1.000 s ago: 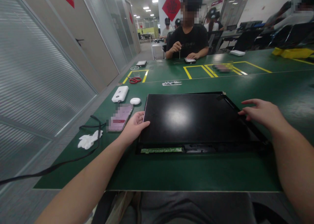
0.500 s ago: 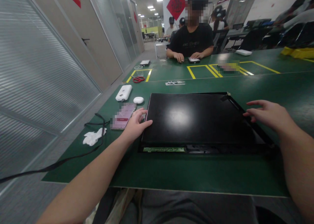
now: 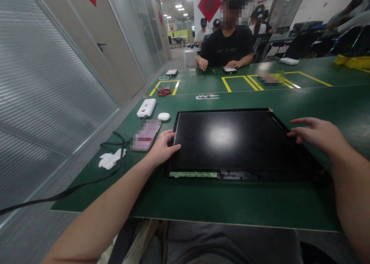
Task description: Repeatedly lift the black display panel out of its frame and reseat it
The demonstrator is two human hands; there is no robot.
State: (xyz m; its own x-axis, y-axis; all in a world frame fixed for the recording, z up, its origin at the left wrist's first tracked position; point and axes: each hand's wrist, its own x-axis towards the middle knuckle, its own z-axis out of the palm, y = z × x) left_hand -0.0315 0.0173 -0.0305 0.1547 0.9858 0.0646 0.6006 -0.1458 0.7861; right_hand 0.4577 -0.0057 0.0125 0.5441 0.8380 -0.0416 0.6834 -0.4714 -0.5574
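Display panel (image 3: 231, 140) lies flat, glossy face up, in a black frame (image 3: 224, 110) on the green table (image 3: 231, 204), a green circuit board (image 3: 193, 174) exposed along the near edge, left part. Left hand (image 3: 163, 147) is at the left edge of panel and frame, thumb over the panel face, fingers parted from the thumb at the side; firmness of grip cannot be told. Right hand (image 3: 313, 133) is at the right edge of the frame, fingers spread apart; contact cannot be confirmed. Smartphone (image 3: 147, 135) lies just beside the left hand, white earbud case (image 3: 163, 116) and white power bank (image 3: 146, 108) beyond it. Red-handled scissors (image 3: 164, 92) lie farther off.
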